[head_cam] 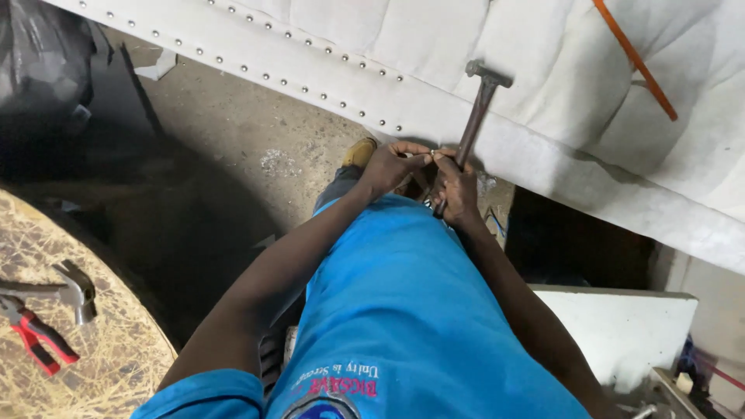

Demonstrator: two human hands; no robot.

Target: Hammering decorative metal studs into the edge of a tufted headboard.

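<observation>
Dull metal hammer (479, 109), matt white cloth upholstery (434, 46) (shiny metal studs (268, 76))

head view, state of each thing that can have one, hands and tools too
left hand: fingertips pinched together beside the right hand
right hand: shut on hammer
hammer: held, head raised over the panel
upholstered panel: white, tufted, studded along its edge
second hammer: lying unused
red-handled pliers: lying unused

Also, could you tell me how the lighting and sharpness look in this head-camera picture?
Head view: the white studded panel is brightly lit, nearly washed out at top; the floor at left lies in deep shadow; the hands and hammer are reasonably sharp; the straight panel edge bows slightly, suggesting wide-angle distortion.
</observation>
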